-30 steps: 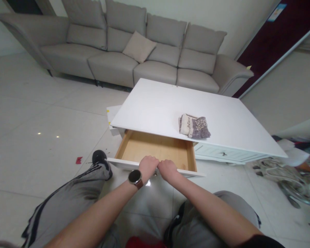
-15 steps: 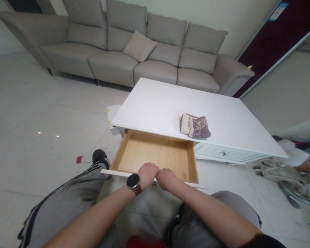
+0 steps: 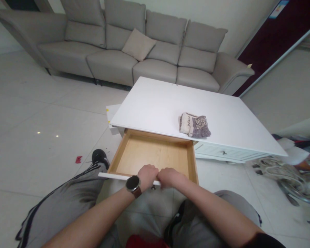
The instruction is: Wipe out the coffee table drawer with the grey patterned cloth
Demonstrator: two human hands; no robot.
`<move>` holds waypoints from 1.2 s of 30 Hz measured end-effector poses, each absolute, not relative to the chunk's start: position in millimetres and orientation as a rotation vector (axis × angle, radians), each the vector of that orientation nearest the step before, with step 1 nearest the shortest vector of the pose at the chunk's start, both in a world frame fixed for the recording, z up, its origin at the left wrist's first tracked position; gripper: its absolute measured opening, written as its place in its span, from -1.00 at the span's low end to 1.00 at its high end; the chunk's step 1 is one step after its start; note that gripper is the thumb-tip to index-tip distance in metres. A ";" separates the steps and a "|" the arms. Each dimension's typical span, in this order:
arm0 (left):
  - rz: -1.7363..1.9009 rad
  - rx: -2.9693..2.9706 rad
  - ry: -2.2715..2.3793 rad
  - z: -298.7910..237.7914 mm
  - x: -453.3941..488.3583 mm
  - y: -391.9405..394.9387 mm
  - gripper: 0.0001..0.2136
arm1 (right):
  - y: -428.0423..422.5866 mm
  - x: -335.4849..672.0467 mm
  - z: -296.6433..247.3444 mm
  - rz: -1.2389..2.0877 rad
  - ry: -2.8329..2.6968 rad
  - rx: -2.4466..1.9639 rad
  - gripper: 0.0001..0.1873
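A white coffee table (image 3: pixel 155 103) has one wooden drawer (image 3: pixel 155 155) pulled far out toward me, and nothing lies inside it. My left hand (image 3: pixel 147 175), with a watch on its wrist, and my right hand (image 3: pixel 168 177) are side by side, both closed over the drawer's white front edge at its middle. A folded patterned cloth (image 3: pixel 194 125) in cream and grey-purple lies on the tabletop, just behind the drawer's right corner. A second drawer (image 3: pixel 222 152) to the right stays closed.
A grey sectional sofa (image 3: pixel 134 51) with a cushion stands behind the table. My legs in grey trousers lie either side of the drawer. Cables and clutter (image 3: pixel 286 168) cover the floor at the right. A small red scrap (image 3: pixel 79 159) lies on the tiles at the left.
Both hands have drawn the drawer further out toward me, exposing more of its wooden bottom. The cloth has not moved.
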State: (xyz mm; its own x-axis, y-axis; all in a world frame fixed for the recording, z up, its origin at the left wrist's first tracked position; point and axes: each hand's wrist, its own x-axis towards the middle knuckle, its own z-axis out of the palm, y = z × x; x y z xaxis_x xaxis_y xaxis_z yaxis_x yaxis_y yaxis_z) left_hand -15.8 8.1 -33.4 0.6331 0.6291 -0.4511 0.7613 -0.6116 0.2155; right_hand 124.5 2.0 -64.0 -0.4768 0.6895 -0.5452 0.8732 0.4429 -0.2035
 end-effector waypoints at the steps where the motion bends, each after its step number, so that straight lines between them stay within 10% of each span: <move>1: -0.479 2.475 1.103 -34.1 -15.7 8.0 -0.78 | 14.2 135.6 -51.3 -0.685 2.237 1.286 -0.70; 12: -0.488 2.490 1.074 -30.7 -18.3 7.2 -0.74 | 117.7 309.7 -24.3 0.203 2.136 2.184 -0.10; 22: -0.478 2.491 1.090 -32.5 -17.2 7.7 -0.75 | 110.8 277.6 -19.4 0.358 2.077 2.095 -0.67; 36: 0.464 1.381 0.961 -42.3 -4.0 35.9 -0.36 | 56.9 205.5 14.9 -0.172 2.441 2.354 -0.65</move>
State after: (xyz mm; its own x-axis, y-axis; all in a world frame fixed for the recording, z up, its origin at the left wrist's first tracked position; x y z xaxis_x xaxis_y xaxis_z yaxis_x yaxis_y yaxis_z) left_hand -4.0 35.9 -42.3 0.5613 0.7730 -0.2956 0.2495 0.1824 0.9510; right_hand 205.5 56.9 14.9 -0.0220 0.9935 0.1119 0.9680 0.0492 -0.2461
